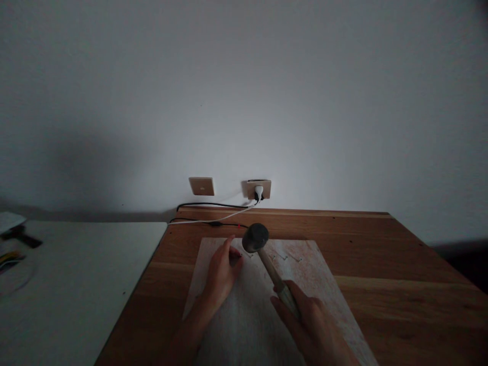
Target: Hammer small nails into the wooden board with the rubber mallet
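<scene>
My right hand (310,317) is wrapped round the wooden handle of a rubber mallet (256,238). The mallet's black head is over the far part of a pale wooden board (244,310), just right of my left fingertips. My left hand (223,267) has thumb and finger pinched together at the board's far left, on what looks like a small nail (241,255), mostly hidden by the fingers. Several thin nails (300,260) stand in a row to the right across the board, partly behind the mallet.
Under the board is a brown wooden table (381,254) against a white wall. A white plug (258,192) sits in the wall socket, with cables (217,223) along the table's back edge. On the left, a white table (87,274) carries a black object (23,236).
</scene>
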A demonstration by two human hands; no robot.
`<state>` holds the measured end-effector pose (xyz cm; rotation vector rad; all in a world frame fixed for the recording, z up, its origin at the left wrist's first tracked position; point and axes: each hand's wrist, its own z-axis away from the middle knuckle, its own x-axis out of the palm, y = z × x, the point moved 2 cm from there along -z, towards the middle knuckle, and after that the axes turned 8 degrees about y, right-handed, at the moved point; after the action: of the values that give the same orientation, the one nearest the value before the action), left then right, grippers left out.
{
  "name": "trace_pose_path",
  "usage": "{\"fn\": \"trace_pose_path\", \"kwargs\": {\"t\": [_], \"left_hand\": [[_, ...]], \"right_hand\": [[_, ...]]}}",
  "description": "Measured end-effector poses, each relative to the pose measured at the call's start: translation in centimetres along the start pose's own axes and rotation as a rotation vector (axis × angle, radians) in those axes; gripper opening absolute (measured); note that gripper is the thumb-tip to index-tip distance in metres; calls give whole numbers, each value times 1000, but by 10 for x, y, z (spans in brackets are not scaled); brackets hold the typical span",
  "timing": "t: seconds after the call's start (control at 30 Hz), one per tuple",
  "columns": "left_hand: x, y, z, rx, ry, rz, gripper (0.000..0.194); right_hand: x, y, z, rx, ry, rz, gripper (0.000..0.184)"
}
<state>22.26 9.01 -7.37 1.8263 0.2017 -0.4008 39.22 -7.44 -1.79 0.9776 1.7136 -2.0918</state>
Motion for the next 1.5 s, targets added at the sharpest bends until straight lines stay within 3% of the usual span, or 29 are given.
{"fn": "trace_pose_path", "kwargs": {"t": [0.17, 0.37, 0.43, 0.5, 0.57, 0.63, 0.7, 0.8, 0.87, 0.97, 1.13, 1.27, 1.5], "left_hand": [[-1, -5, 1, 28, -5, -20, 56], [4, -5, 0, 48, -9, -77, 57], [-3, 1, -2, 76, 0, -92, 60], [-22, 12, -1, 146, 17, -129, 59], [-52, 23, 6, 241, 31, -207, 42], [-84, 30, 21, 311, -69, -306, 22], [-110, 32, 43, 337, -205, -429, 21], [-123, 31, 74, 485, -290, -645, 28], [-115, 31, 85, 597, -267, -764, 25], [-92, 32, 88, 645, -289, -910, 21], [-68, 37, 84, 740, -347, -1026, 34], [-62, 38, 65, 563, -341, -838, 30], [-34, 18, 6, 139, -7, -190, 22]], "right_hand": [[-12, -10, 2, -7, 0, -118, 39], [-7, -4, 5, 14, 14, -99, 43], [-7, -2, 6, 13, 31, -82, 46], [-9, 0, 8, 33, 41, -80, 49], [-11, 0, 10, 57, 36, -99, 49], [-13, 0, 11, 74, 26, -118, 48], [-13, 2, 12, 84, 24, -114, 48], [-11, 4, 11, 56, 65, -98, 49], [-8, 6, 10, 40, 58, -90, 49], [-3, 9, 8, 54, -24, -74, 50], [-2, 9, 6, 16, 51, -40, 55], [-4, 4, 4, -1, 8, -66, 48], [-4, -1, 2, 17, 16, -49, 49]]}}
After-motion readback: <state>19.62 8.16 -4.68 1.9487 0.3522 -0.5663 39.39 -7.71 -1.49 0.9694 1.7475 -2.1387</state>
